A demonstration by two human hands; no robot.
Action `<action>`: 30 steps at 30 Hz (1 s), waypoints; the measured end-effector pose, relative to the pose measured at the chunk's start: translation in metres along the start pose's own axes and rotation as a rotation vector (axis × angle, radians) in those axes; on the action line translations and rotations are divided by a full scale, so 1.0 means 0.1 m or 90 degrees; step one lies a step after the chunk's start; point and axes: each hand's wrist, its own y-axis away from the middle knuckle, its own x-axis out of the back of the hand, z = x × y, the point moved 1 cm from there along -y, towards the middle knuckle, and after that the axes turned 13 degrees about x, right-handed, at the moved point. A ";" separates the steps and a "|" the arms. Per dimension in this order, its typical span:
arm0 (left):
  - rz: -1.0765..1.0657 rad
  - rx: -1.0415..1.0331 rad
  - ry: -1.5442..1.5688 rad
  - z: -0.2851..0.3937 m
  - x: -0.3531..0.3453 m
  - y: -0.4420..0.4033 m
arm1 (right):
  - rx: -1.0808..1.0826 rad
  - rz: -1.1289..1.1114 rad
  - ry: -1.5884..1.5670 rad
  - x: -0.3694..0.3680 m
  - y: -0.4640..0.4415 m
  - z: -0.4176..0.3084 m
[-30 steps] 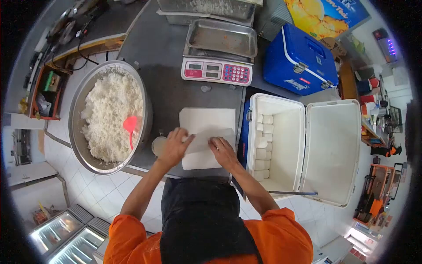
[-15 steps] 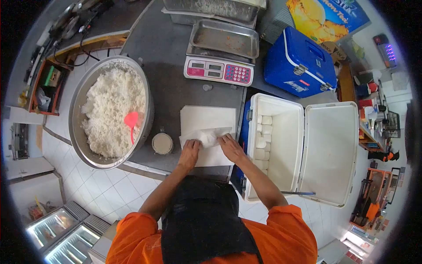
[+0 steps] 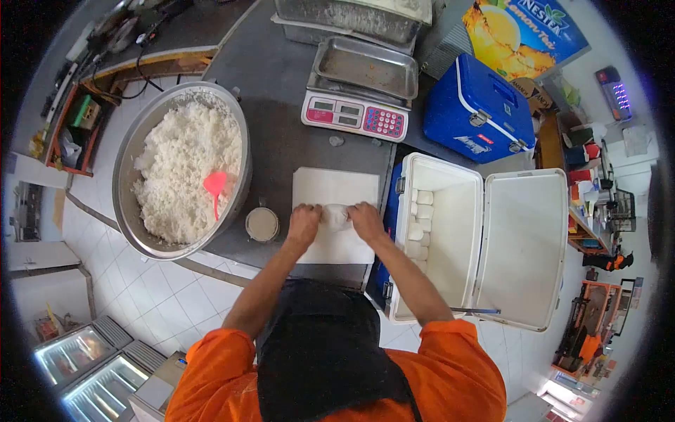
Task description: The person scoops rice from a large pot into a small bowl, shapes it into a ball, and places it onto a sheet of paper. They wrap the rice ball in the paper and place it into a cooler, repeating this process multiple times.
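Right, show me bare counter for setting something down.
Freest: the dark counter between the rice basin and the scale, beyond the round container. Crowded: the white sheets, with left hand and right hand at the white bundle.

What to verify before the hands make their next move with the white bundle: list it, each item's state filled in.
1. Left hand at the white bundle's left end: ok.
2. Right hand at its right end: ok.
3. Bundle over the white sheet: ok.
4. Bundle fully closed: cannot tell, fingers hide its ends.
5. A hand free for anything else: not ok, both are occupied.
6. Cooler open, if needed: ok, lid swung back.
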 end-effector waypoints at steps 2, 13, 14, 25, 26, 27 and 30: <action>0.118 0.036 0.157 -0.03 -0.25 0.29 | 0.010 0.129 0.038 -0.16 0.18 -0.22; 0.187 0.081 0.362 0.14 -0.44 0.66 | -0.177 0.390 -0.664 -0.37 0.24 -1.07; 0.186 0.032 0.335 0.14 -0.43 0.67 | -0.233 0.367 -0.640 -0.27 0.20 -1.15; -0.253 0.401 1.246 0.72 0.68 0.76 | -0.104 0.438 -0.351 0.64 0.68 -1.65; -0.289 0.411 1.121 0.89 0.91 0.77 | -0.070 0.431 -0.262 0.78 0.80 -1.71; -0.323 0.418 0.993 1.04 1.02 0.81 | -0.044 0.418 -0.175 0.86 0.95 -1.73; -0.286 0.280 1.042 1.40 1.01 0.90 | -0.059 0.370 -0.197 1.11 1.35 -1.57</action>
